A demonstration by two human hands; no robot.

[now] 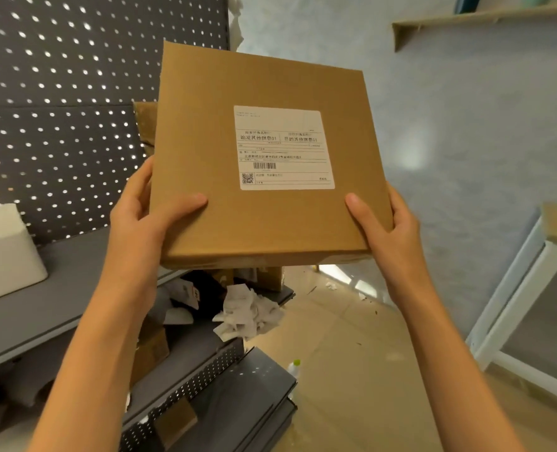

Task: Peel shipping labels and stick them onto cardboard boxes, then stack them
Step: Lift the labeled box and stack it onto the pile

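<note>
A flat brown cardboard box (238, 207) is held up in the air in front of me, its broad face turned toward the camera. A white shipping label (283, 148) with a barcode and a QR code is stuck on that face, right of centre. My left hand (146, 220) grips the box's lower left edge, thumb on the front. My right hand (388, 226) grips the lower right corner, thumb on the front. Behind the box's left edge another cardboard box (145, 125) shows partly.
A grey pegboard shelf unit (58, 93) stands at the left, with a white foam box (3, 252) on its shelf (58, 288). Crumpled label backing paper (247, 311) and cardboard scraps lie lower down. A small bottle (294, 368) stands on the floor. A white frame (515, 305) is at the right.
</note>
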